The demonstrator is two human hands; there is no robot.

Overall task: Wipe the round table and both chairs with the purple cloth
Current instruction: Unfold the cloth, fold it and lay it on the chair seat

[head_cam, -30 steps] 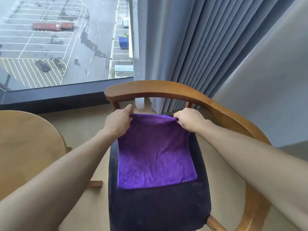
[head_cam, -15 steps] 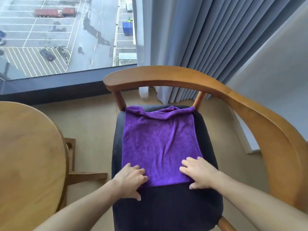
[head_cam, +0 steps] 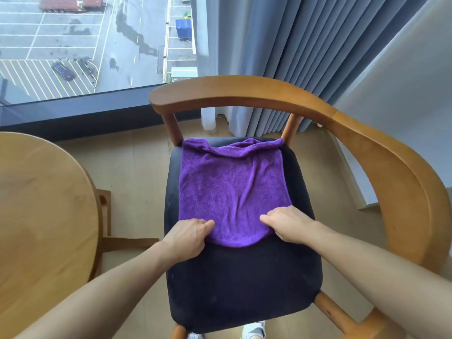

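Head view, centre of the frame: the purple cloth (head_cam: 232,192), a fuzzy terry square, lies spread on the dark upholstered seat (head_cam: 244,277) of a chair (head_cam: 244,94) with a curved, smooth wooden backrest. Its far edge is rumpled against the back posts; its near edge bows outward. The left hand (head_cam: 187,237) grips the near left corner with curled fingers, and the right hand (head_cam: 287,225) grips the near right corner the same way. At lower left sits the round table (head_cam: 41,216), pale grained wood. Pleated grey curtains (head_cam: 281,57) hang at upper right, beside a window (head_cam: 85,45) at upper left.
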